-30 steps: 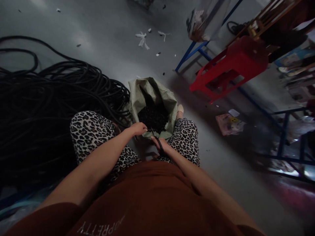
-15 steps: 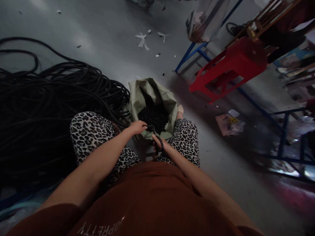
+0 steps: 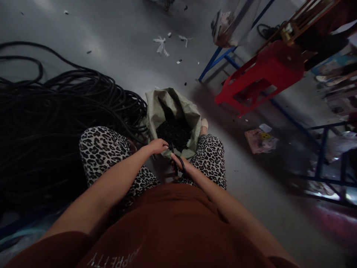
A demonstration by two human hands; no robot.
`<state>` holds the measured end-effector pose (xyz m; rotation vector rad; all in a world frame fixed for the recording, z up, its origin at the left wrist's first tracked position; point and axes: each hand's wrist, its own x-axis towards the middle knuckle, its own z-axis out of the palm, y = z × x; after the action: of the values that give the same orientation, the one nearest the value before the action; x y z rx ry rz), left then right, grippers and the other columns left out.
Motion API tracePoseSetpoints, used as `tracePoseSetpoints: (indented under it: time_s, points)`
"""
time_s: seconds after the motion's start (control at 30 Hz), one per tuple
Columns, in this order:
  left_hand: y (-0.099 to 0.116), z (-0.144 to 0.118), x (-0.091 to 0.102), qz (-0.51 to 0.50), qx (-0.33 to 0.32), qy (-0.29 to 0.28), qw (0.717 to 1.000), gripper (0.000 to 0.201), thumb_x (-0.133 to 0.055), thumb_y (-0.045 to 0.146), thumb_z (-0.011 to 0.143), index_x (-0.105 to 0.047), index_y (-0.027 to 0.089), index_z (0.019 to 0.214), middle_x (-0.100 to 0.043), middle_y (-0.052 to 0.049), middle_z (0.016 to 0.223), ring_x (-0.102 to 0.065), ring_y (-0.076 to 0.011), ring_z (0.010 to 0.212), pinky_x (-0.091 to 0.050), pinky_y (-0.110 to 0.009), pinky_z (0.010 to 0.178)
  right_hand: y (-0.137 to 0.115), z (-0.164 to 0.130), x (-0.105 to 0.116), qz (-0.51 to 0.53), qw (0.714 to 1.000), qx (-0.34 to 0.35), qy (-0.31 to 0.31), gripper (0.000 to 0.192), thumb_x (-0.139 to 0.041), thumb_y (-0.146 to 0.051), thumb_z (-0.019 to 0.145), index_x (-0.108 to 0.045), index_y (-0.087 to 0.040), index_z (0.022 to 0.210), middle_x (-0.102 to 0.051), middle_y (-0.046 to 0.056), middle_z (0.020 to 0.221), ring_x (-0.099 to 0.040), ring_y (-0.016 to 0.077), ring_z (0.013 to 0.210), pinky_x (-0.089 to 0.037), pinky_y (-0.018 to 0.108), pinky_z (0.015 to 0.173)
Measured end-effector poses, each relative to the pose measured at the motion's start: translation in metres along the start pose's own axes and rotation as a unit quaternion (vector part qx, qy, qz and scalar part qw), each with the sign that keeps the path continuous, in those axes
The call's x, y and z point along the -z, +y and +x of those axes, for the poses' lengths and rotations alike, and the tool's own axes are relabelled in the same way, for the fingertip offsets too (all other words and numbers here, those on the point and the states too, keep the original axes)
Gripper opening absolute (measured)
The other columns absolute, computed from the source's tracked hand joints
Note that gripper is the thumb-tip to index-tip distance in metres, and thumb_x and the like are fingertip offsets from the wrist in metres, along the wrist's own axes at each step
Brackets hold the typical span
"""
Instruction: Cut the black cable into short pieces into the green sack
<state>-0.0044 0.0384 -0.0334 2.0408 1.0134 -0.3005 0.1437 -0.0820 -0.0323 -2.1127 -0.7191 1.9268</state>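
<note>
Over the near rim of a pale green woven sack (image 3: 153,111), my left hand (image 3: 158,146) is closed on a short black piece (image 3: 170,147), likely part of a rubber strip; its tip sticks out past the fingers. My right hand (image 3: 178,162) grips black-handled scissors (image 3: 183,164), whose blades point up at the end of that piece. Many small black cut pieces (image 3: 174,132) lie inside the sack, which stands between my knees. Whether the blades touch the black piece I cannot tell.
A large heap of black rubber hose or cord (image 3: 92,89) spreads over the floor at the left. A red plastic stool (image 3: 281,67) lies tipped at the right by a blue metal frame (image 3: 213,63). Scraps and a plastic packet (image 3: 259,140) litter the floor.
My left hand has shifted slightly right toward the scissors, and less of the black piece shows. My right hand has moved slightly left with the scissors.
</note>
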Motion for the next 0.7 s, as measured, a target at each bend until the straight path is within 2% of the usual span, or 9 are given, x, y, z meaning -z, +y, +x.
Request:
tracePoseSetpoints:
  time_s: [0.17, 0.33, 0.6, 0.7]
  points:
    - [0.0012, -0.0009, -0.0004, -0.001, -0.018, -0.02, 1.0, 0.033, -0.049, 0.028, 0.085, -0.072, 0.021, 0.108, -0.074, -0.003, 0.098, -0.065, -0.0182, 0.089, -0.045, -0.022, 0.073, -0.0001, 0.0006, 0.0015, 0.014, 1.0, -0.002, -0.009, 0.053, -0.042, -0.062, 0.09, -0.057, -0.011, 0.083, -0.061, 0.006, 0.054, -0.059, 0.016, 0.041, -0.041, 0.021, 0.036]
    - [-0.0004, 0.0018, -0.0019, -0.025, -0.023, -0.009, 0.999, 0.032, -0.05, 0.028, 0.085, -0.072, 0.021, 0.107, -0.074, -0.002, 0.095, -0.065, -0.0167, 0.087, -0.045, -0.021, 0.073, -0.004, -0.0042, 0.0003, 0.092, 0.995, 0.028, -0.001, 0.043, -0.045, -0.056, 0.092, -0.053, -0.015, 0.102, -0.06, 0.001, 0.057, -0.06, 0.016, 0.042, -0.046, 0.023, 0.038]
    - [-0.0011, 0.0029, -0.0035, -0.018, -0.024, -0.007, 1.0, 0.031, -0.049, 0.029, 0.085, -0.072, 0.021, 0.104, -0.074, -0.001, 0.092, -0.064, -0.0158, 0.084, -0.044, -0.02, 0.069, -0.0055, -0.0048, -0.0032, 0.084, 0.996, 0.034, -0.004, 0.036, -0.042, -0.052, 0.093, -0.05, -0.016, 0.094, -0.052, -0.004, 0.047, -0.053, 0.0126, 0.034, -0.045, 0.021, 0.035]
    - [0.0002, 0.0023, -0.0028, -0.015, -0.027, -0.005, 1.0, 0.031, -0.048, 0.03, 0.086, -0.073, 0.021, 0.102, -0.074, -0.002, 0.093, -0.064, -0.0158, 0.084, -0.043, -0.02, 0.068, -0.0051, -0.0053, -0.0023, 0.06, 0.997, 0.057, 0.0, 0.036, -0.04, -0.053, 0.093, -0.048, -0.017, 0.091, -0.049, -0.006, 0.044, -0.052, 0.0127, 0.032, -0.043, 0.021, 0.034]
